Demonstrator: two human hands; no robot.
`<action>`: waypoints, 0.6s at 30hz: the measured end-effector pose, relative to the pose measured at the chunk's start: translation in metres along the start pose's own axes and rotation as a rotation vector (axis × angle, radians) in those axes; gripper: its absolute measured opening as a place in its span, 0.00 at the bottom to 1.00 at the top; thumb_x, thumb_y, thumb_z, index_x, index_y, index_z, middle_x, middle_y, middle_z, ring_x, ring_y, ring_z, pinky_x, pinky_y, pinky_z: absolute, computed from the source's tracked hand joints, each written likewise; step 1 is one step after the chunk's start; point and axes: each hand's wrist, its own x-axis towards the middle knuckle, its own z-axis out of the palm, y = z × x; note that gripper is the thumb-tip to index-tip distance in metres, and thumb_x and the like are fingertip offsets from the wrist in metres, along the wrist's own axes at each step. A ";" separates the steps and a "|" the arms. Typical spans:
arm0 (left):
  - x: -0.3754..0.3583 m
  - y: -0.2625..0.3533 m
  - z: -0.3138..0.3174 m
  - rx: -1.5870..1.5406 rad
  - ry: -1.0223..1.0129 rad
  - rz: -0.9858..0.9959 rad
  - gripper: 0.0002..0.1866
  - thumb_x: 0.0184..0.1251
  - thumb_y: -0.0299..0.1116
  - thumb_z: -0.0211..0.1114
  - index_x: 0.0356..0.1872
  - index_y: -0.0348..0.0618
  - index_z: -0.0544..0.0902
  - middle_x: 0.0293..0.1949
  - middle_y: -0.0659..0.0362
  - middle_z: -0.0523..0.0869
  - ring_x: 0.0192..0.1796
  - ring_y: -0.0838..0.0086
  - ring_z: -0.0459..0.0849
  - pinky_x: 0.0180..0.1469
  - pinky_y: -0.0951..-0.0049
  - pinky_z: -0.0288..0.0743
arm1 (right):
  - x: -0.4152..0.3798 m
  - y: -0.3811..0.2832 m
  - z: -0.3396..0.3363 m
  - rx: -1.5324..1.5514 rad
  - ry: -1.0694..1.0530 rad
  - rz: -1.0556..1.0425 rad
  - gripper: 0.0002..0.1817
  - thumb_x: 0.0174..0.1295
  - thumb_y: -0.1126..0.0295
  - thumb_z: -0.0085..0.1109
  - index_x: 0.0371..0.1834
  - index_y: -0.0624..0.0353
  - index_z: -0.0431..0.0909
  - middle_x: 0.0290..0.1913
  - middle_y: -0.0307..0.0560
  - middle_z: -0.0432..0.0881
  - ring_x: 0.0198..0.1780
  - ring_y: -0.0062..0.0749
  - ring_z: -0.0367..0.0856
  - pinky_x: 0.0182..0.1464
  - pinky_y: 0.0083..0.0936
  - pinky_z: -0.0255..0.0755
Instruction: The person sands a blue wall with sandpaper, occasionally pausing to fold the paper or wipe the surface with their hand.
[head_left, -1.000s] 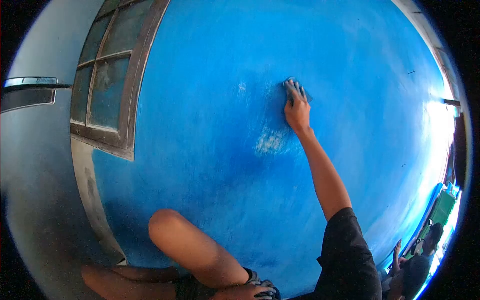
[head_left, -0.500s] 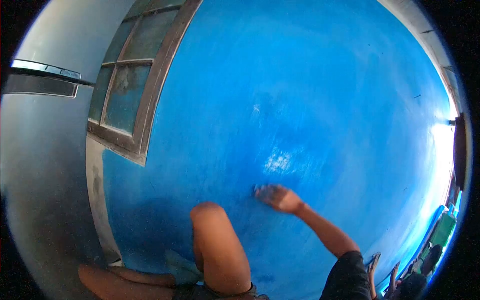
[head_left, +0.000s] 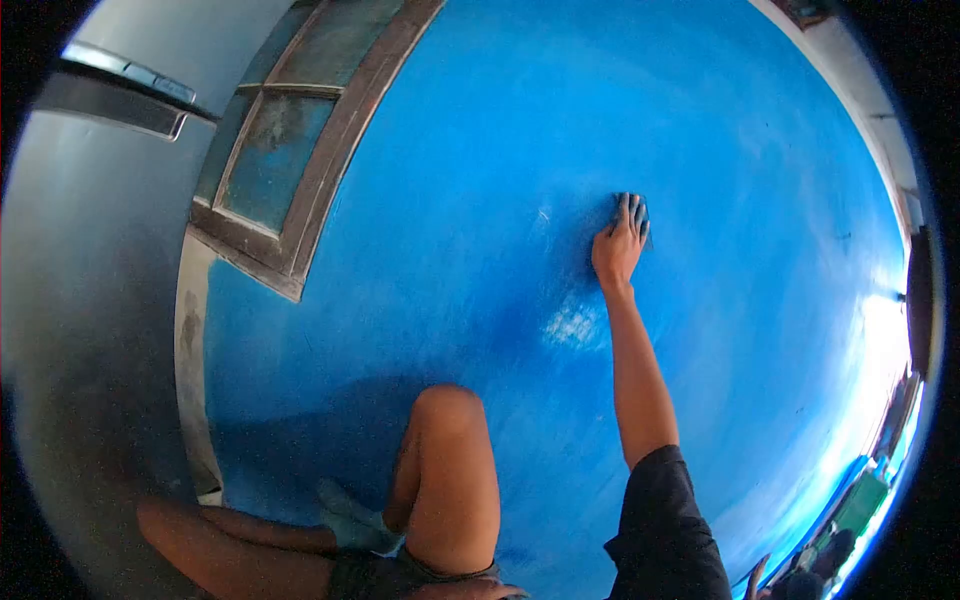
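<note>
My right hand (head_left: pixel 620 245) is raised against the blue wall (head_left: pixel 480 150), arm stretched out in a dark sleeve. Under its fingers it presses a small dark flat pad (head_left: pixel 643 208) to the wall; most of the pad is hidden by the hand. Just below, a glossy pale patch (head_left: pixel 575 325) shows on the paint, with fine streaks about it. Of my left hand (head_left: pixel 475 590) only a sliver appears at the bottom edge, by my lap, and its fingers are mostly cut off.
A wooden-framed window (head_left: pixel 275 165) is set in the wall at upper left, beside a grey refrigerator (head_left: pixel 90 250). My bent knee (head_left: pixel 450 420) rises close to the wall. At lower right are another person's hand (head_left: pixel 757 577) and a green object (head_left: pixel 862 503).
My right hand has moved up and to the right along the wall with the dark pad, and the arm is now straighter. The view has shifted slightly.
</note>
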 end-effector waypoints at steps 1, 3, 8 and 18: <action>0.013 -0.016 0.010 -0.017 -0.006 0.041 0.36 0.72 0.55 0.58 0.76 0.50 0.64 0.72 0.46 0.70 0.72 0.50 0.68 0.72 0.47 0.63 | 0.000 -0.003 0.003 -0.001 -0.002 -0.023 0.36 0.57 0.75 0.51 0.74 0.64 0.63 0.78 0.60 0.61 0.80 0.54 0.54 0.80 0.49 0.44; 0.029 -0.029 0.019 -0.048 -0.024 0.119 0.37 0.73 0.52 0.58 0.78 0.50 0.61 0.71 0.45 0.71 0.72 0.49 0.69 0.71 0.48 0.65 | 0.000 -0.006 0.006 0.038 0.055 0.008 0.36 0.56 0.77 0.50 0.74 0.64 0.64 0.77 0.60 0.62 0.79 0.56 0.55 0.80 0.50 0.44; 0.027 -0.022 0.017 -0.074 0.047 0.004 0.36 0.74 0.51 0.58 0.78 0.48 0.61 0.69 0.45 0.75 0.69 0.51 0.73 0.67 0.47 0.69 | -0.023 -0.032 -0.009 0.049 -0.194 -0.263 0.37 0.55 0.82 0.47 0.74 0.63 0.64 0.77 0.59 0.62 0.78 0.57 0.58 0.79 0.50 0.47; 0.047 -0.076 0.041 -0.116 0.140 0.376 0.43 0.66 0.62 0.66 0.74 0.44 0.67 0.62 0.50 0.81 0.59 0.60 0.82 0.59 0.57 0.76 | -0.152 -0.046 -0.061 0.158 -0.501 -0.510 0.41 0.51 0.81 0.49 0.76 0.58 0.63 0.78 0.53 0.62 0.79 0.47 0.58 0.80 0.50 0.48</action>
